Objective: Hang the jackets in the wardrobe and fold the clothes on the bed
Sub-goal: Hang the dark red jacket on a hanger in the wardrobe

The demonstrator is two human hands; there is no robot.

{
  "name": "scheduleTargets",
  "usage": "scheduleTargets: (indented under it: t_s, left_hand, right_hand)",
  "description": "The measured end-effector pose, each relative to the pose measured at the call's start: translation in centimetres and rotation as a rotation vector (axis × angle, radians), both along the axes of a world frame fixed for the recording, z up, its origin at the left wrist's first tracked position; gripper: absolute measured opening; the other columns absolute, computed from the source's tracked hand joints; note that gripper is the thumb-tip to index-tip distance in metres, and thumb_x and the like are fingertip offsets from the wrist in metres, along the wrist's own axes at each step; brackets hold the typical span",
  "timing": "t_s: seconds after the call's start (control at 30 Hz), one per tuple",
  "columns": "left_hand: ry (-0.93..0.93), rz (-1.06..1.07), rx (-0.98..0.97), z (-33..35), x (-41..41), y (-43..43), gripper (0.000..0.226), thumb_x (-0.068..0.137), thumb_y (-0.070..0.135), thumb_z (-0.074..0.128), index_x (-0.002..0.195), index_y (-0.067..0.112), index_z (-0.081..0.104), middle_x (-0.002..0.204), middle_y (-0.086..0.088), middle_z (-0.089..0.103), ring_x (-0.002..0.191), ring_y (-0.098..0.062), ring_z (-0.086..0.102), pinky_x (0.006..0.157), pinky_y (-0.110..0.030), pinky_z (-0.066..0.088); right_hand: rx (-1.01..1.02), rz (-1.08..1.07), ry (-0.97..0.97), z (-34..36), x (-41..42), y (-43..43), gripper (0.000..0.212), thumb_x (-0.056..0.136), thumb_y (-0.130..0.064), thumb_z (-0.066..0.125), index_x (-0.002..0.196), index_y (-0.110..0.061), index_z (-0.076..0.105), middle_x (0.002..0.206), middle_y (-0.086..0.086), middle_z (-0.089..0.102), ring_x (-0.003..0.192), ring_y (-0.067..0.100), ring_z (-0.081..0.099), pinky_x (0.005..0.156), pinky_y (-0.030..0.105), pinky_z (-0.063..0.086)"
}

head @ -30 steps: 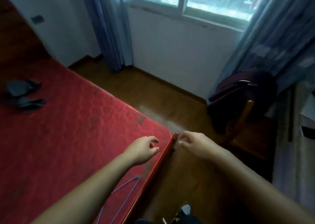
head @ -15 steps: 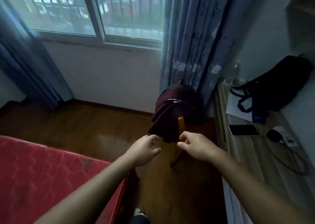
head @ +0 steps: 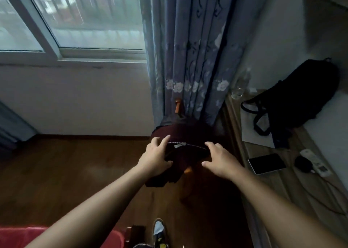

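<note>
Bed corner (head: 18, 236) bottom left, well apart from the action. Left hand (head: 156, 157) spread open on maroon jacket (head: 185, 153), draped over chair (head: 188, 170) by curtain; prob. not clamped yet, view's dim. Right hand (head: 219, 159) likewise spread, touching its right edge. Risk: lifting w/ zip or sleeve snagged on chair back, tipping chair; loose hold, jacket sliding to floor.
</note>
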State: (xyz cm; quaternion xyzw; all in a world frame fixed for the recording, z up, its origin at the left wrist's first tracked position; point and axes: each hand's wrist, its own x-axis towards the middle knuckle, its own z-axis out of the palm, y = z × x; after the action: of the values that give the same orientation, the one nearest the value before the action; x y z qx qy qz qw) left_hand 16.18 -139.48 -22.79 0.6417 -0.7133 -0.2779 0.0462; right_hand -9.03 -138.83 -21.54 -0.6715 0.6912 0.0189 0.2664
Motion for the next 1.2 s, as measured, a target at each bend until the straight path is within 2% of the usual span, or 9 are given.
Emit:
scheduleTargets:
  t_s: [0.2, 0.4, 0.47, 0.6, 0.67, 0.77, 0.93, 1.07, 1.2]
  left_hand:
    - [-0.174, -0.133, -0.027, -0.7, -2.2, -8.6, 0.111, 0.081, 0.057, 0.072, 0.158, 0.038, -0.005, 0.165, -0.015, -0.002, 0.153, -0.037, 0.003, 0.111, -0.058, 0.038]
    - [-0.337, -0.222, 0.087, -2.1, -5.4, -14.9, 0.141, 0.063, 0.063, 0.084, 0.152, 0.043, -0.024, 0.166, -0.011, -0.016, 0.153, -0.037, -0.013, 0.115, -0.062, 0.028]
    - [-0.336, -0.203, 0.197, -2.6, -5.8, -16.2, 0.145, 0.057, 0.063, 0.087, 0.153, 0.044, -0.019, 0.166, -0.010, -0.011, 0.153, -0.040, -0.008, 0.112, -0.066, 0.031]
    - [-0.340, -0.151, 0.279, -3.2, -6.3, -17.7, 0.138, 0.043, 0.062, 0.092, 0.151, 0.040, 0.009, 0.154, -0.012, 0.011, 0.139, -0.043, 0.023, 0.102, -0.064, 0.045]
    - [-0.359, -0.116, 0.281, -3.3, -6.8, -18.0, 0.130, 0.041, 0.060, 0.092, 0.145, 0.036, 0.018, 0.146, -0.014, 0.020, 0.132, -0.041, 0.030, 0.099, -0.062, 0.047]
    - [-0.360, -0.049, 0.299, -3.4, -7.1, -18.3, 0.116, 0.049, 0.060, 0.090, 0.142, 0.036, 0.025, 0.138, -0.009, 0.032, 0.128, -0.035, 0.036, 0.097, -0.059, 0.046]
    - [-0.312, -0.071, 0.251, -3.2, -7.1, -18.9, 0.083, 0.066, 0.061, 0.081, 0.134, 0.035, 0.041, 0.130, 0.004, 0.055, 0.124, -0.028, 0.053, 0.093, -0.050, 0.041]
    - [-0.310, -0.121, 0.145, -2.6, -6.9, -17.8, 0.082, 0.077, 0.057, 0.074, 0.147, 0.035, 0.038, 0.137, 0.002, 0.060, 0.125, -0.028, 0.056, 0.096, -0.042, 0.043]
    - [-0.166, -0.126, 0.067, -0.5, -5.7, -15.9, 0.074, 0.075, 0.052, 0.078, 0.141, 0.033, 0.048, 0.127, -0.002, 0.066, 0.114, -0.031, 0.063, 0.090, -0.038, 0.052]
  right_hand:
    - [0.011, -0.052, -0.017, -3.9, -0.5, -6.3, 0.099, 0.088, -0.038, 0.073, 0.160, -0.028, 0.006, 0.158, 0.000, 0.019, 0.142, 0.026, 0.034, 0.108, 0.042, 0.044]
    - [0.146, 0.081, 0.049, -7.0, -2.2, -14.3, 0.111, 0.084, -0.029, 0.076, 0.161, -0.029, -0.005, 0.166, 0.005, -0.002, 0.150, 0.035, 0.016, 0.118, 0.047, 0.031]
    - [0.182, 0.135, 0.033, -8.0, -2.6, -16.4, 0.108, 0.084, -0.025, 0.074, 0.161, -0.029, -0.002, 0.167, 0.004, -0.001, 0.151, 0.034, 0.013, 0.120, 0.049, 0.029]
    - [0.295, 0.300, 0.045, -9.6, -2.3, -18.9, 0.094, 0.087, -0.021, 0.066, 0.161, -0.019, 0.007, 0.169, -0.003, -0.001, 0.156, 0.023, -0.001, 0.124, 0.052, 0.015]
    - [0.341, 0.298, 0.011, -10.1, -2.2, -19.4, 0.088, 0.088, -0.021, 0.064, 0.161, -0.016, 0.015, 0.168, -0.001, 0.014, 0.155, 0.020, 0.011, 0.125, 0.050, 0.013]
    - [0.289, 0.221, -0.076, -10.3, -2.4, -20.0, 0.068, 0.085, -0.022, 0.065, 0.148, -0.017, 0.041, 0.149, 0.004, 0.045, 0.137, 0.028, 0.046, 0.116, 0.043, 0.035]
    - [0.238, 0.258, -0.026, -9.1, -2.4, -19.8, 0.071, 0.094, -0.026, 0.059, 0.157, -0.018, 0.028, 0.158, 0.001, 0.036, 0.142, 0.026, 0.038, 0.113, 0.045, 0.032]
    - [0.121, 0.246, -0.023, -7.4, -2.5, -18.3, 0.058, 0.092, -0.027, 0.059, 0.146, -0.021, 0.040, 0.146, 0.002, 0.048, 0.134, 0.027, 0.047, 0.106, 0.045, 0.035]
    - [-0.032, 0.213, -0.056, -4.4, -2.0, -15.8, 0.046, 0.087, -0.028, 0.059, 0.132, -0.021, 0.050, 0.130, 0.004, 0.054, 0.122, 0.030, 0.054, 0.100, 0.045, 0.036]
